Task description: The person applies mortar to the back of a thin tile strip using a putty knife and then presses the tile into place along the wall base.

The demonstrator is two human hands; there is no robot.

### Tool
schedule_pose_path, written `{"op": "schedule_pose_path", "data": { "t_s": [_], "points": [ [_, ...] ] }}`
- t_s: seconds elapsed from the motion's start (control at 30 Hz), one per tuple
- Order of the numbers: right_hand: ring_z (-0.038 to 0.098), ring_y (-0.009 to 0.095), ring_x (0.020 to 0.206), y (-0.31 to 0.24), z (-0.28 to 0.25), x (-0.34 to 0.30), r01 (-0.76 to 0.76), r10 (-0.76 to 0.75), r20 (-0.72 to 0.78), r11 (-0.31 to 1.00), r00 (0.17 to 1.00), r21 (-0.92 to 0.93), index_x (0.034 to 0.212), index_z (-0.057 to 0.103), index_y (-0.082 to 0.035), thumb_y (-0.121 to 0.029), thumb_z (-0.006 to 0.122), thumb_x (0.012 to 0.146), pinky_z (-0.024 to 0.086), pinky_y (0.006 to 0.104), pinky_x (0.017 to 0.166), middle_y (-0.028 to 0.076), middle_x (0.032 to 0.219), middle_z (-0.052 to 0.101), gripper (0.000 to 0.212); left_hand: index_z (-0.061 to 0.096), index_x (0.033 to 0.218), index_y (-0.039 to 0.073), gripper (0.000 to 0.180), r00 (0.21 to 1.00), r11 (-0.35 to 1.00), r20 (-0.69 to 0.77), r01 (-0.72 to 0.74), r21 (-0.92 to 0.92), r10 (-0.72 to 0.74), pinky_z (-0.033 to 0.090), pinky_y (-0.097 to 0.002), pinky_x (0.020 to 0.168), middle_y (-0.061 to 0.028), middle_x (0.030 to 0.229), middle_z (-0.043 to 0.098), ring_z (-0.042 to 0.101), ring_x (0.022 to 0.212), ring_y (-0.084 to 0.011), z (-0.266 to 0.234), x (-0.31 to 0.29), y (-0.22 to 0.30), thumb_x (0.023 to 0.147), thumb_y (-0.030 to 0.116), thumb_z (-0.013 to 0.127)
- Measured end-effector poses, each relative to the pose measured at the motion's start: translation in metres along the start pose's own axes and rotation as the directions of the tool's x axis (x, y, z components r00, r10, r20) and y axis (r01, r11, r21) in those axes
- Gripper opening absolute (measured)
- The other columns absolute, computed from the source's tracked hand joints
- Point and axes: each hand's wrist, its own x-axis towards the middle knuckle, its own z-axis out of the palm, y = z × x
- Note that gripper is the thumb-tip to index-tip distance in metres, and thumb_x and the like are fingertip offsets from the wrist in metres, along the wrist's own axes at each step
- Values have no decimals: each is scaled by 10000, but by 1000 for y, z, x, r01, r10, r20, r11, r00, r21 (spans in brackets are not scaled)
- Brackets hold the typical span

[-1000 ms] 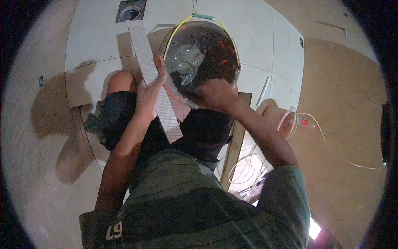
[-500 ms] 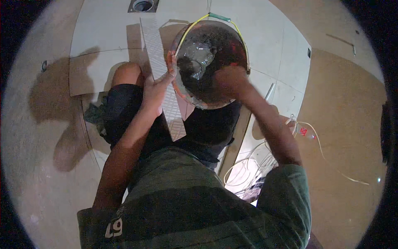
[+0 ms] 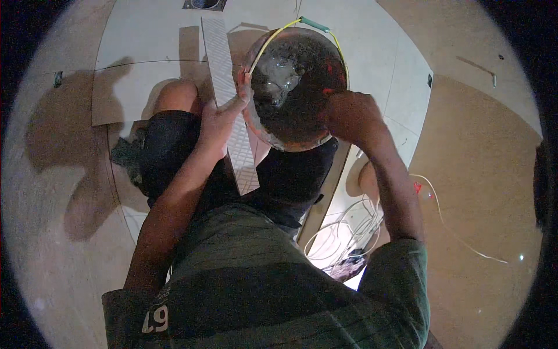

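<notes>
My left hand (image 3: 220,125) is closed around a long, narrow tile strip (image 3: 218,64) whose ridged grid side faces up. The fingers of that hand also reach the left side of a round bucket (image 3: 261,132). Wet, dark grey mortar (image 3: 283,75) lies inside, glossy in its left half. A yellow wire handle with a green grip (image 3: 314,24) arches over the bucket's far side. At the right rim is my right hand (image 3: 353,118), its fingers curled toward the inside; whatever they hold is hidden.
Pale tiles (image 3: 372,64) cover the floor ahead. A square drain opening (image 3: 204,4) sits at the far edge. Loops of pale cable (image 3: 343,232) lie to the right beside a bright light, with one strand running over the brown floor (image 3: 476,203).
My right hand has moved from inside the bucket outward to its right rim. My left hand keeps its hold on the tile strip. The whole view has shifted slightly.
</notes>
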Motion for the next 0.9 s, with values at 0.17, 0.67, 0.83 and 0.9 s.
{"op": "schedule_pose_path", "data": {
  "t_s": [0.17,0.67,0.83,0.9],
  "points": [
    [718,319,735,-8,5,14,-73,46,-195,989,980,-130,764,733,-96,-201,632,779,579,441,593,152,756,705,147,499,1306,-62,521,993,998,118,6,70,-15,440,-368,964,-135,1246,589,562,1146,-236,-12,25,-38,920,248,664],
    [721,322,748,-15,70,33,-183,168,-94,966,981,-181,803,735,-106,-238,647,825,572,442,634,114,755,715,160,596,1215,-17,481,994,996,54,-91,10,90,472,-334,880,-94,1123,657,620,1000,-178,-9,13,-21,857,267,744],
    [720,325,778,10,-13,-10,-132,123,-78,983,989,-129,846,709,-80,-237,640,831,569,453,648,140,798,713,172,605,1191,-22,425,999,1000,33,-7,-20,8,472,-338,885,-97,1106,660,619,994,-172,-3,6,-14,878,239,725],
    [717,331,788,21,-23,-6,-130,117,-87,977,989,-167,860,698,-76,-237,634,837,569,459,663,148,815,711,175,610,1187,-18,390,979,979,4,-202,23,202,472,-341,891,-98,1115,658,619,999,-172,-3,7,-16,888,211,713]
  ]
}}
